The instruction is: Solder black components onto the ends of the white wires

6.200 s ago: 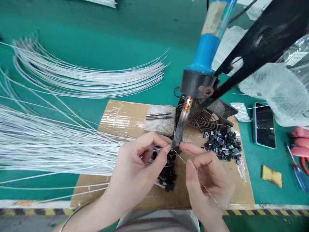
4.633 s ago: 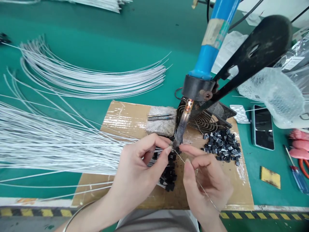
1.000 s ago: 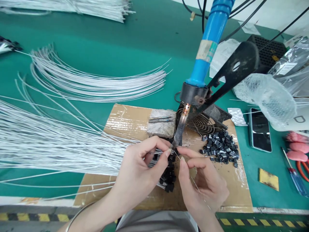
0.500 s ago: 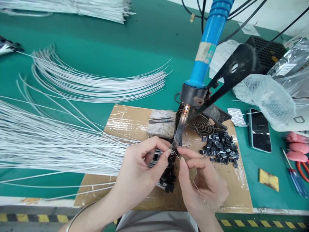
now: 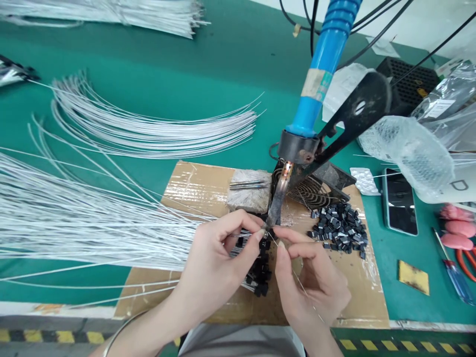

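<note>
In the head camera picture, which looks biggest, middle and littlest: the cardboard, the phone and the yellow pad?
1. cardboard, by far the biggest.
2. phone.
3. yellow pad, the littlest.
All three lie flat on the green table, so the order looks safe.

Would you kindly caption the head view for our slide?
Left hand and right hand pinch thin wire at the soldering iron tip above taped cardboard.

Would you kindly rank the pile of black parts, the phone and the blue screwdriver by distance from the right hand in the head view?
From the right hand:
1. Pile of black parts, just above-right on the cardboard.
2. Phone, farther right on the green mat.
3. Blue screwdriver, at the far right edge.
</note>
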Tool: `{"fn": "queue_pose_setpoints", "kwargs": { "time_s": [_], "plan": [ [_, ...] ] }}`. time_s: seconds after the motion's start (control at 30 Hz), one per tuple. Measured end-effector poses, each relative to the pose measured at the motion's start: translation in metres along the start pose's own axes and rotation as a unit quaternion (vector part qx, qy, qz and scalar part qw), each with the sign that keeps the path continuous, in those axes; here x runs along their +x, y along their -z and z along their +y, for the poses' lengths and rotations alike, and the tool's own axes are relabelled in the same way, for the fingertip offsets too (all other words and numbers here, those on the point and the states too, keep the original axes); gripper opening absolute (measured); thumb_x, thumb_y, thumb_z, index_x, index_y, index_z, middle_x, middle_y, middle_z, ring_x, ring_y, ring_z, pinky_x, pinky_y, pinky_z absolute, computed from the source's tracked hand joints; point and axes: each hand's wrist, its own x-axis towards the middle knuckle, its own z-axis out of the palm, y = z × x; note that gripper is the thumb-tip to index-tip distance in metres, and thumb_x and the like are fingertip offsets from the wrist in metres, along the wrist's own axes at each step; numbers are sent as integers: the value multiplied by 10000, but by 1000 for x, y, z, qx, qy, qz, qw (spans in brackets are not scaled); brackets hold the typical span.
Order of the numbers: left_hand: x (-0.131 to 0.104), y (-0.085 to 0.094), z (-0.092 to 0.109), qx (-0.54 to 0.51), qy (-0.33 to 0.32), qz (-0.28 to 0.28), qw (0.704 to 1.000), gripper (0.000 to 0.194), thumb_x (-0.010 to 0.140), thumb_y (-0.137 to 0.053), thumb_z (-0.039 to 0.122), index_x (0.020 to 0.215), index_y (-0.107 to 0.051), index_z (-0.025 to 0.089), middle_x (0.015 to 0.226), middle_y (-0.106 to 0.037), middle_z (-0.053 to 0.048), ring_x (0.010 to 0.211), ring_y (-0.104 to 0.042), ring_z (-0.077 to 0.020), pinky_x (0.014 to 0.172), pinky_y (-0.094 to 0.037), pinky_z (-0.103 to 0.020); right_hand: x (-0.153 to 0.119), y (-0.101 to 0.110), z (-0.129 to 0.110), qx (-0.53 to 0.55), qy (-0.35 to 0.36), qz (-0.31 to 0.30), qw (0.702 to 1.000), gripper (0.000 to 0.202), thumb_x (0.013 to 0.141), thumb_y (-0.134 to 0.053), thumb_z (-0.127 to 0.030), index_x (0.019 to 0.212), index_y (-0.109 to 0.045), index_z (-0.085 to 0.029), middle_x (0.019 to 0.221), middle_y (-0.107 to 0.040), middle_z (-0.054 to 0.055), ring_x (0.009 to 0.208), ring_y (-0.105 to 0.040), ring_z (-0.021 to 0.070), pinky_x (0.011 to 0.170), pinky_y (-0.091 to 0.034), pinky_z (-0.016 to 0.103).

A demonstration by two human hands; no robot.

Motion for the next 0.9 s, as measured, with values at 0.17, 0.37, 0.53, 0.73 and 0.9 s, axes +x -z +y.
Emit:
{"fn": "queue_pose_setpoints", "kwargs": {
  "time_s": [0.17,0.37,0.53,0.73,0.9],
  "plan": [
    [-1,0,0,1,-4,3,1000,167,878,-638,250,743,-726,206,799,-801,-47,740,-738,-197,543,-486,-248,0,0,-2,-5,-8,1,1000,163,954,-712,-108,894,-642,-242,1074,-872,59,874,-852,185,801,-702,289],
    [0,1,0,1,-5,3,1000,169,878,-627,241,745,-727,209,783,-795,-41,732,-736,-196,532,-473,-250,0,1,-1,-8,-11,-1,1000,168,947,-716,-101,887,-647,-241,1081,-871,48,886,-852,174,816,-694,268],
    [1,0,-1,-1,-6,0,1000,169,879,-633,238,742,-728,211,769,-786,-28,750,-747,-194,552,-486,-249,0,0,0,0,-2,6,1000,162,942,-718,-93,897,-658,-237,1084,-869,36,881,-848,155,837,-684,243],
    [1,1,0,-4,-8,2,1000,172,878,-629,243,735,-721,210,774,-790,-33,737,-742,-191,526,-469,-240,0,0,-1,2,-2,5,1000,169,937,-720,-83,899,-659,-235,1083,-869,42,888,-849,161,826,-689,250],
    [2,0,0,1,-3,3,1000,167,876,-630,238,741,-723,207,768,-787,-33,736,-740,-190,545,-487,-241,-1,0,0,6,-5,2,1000,166,946,-711,-90,891,-656,-235,1075,-867,53,888,-851,177,828,-701,280]
  ]
}}
